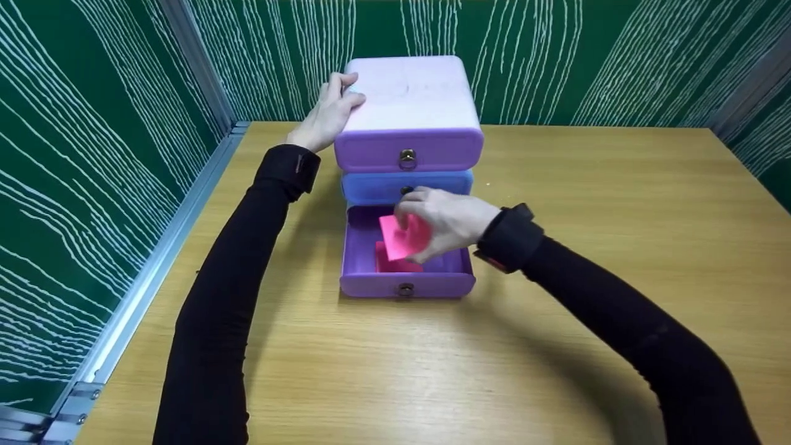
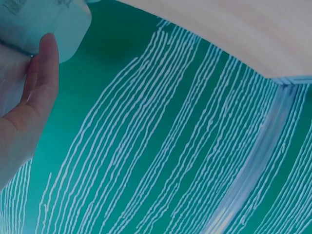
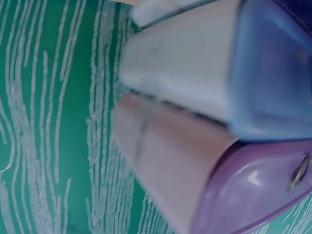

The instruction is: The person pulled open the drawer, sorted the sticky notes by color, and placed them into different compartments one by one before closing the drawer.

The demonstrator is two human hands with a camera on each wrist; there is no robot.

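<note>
A small drawer unit [image 1: 408, 93] stands on the table with its lowest purple drawer [image 1: 361, 247] pulled out. Over that drawer my right hand [image 1: 448, 219] pinches a flat pink square that looks like a sticky note pad [image 1: 395, 238], between thumb and fingers. Another pink square [image 1: 389, 262] lies inside the drawer, partly covered by the held one. My left hand [image 1: 327, 111] rests on the unit's upper left edge, its thumb and a finger on the pale top. The left wrist view shows part of this hand [image 2: 36, 92] against the unit; the right wrist view is blurred and shows neither pad.
The upper purple drawer [image 1: 371, 151] and the middle blue drawer [image 1: 371, 187] are closed, each with a metal ring pull. Around them lies the wooden table [image 1: 593, 247]. Green panels with white streaks [image 1: 525, 62] and a metal frame rail [image 1: 148, 266] border it.
</note>
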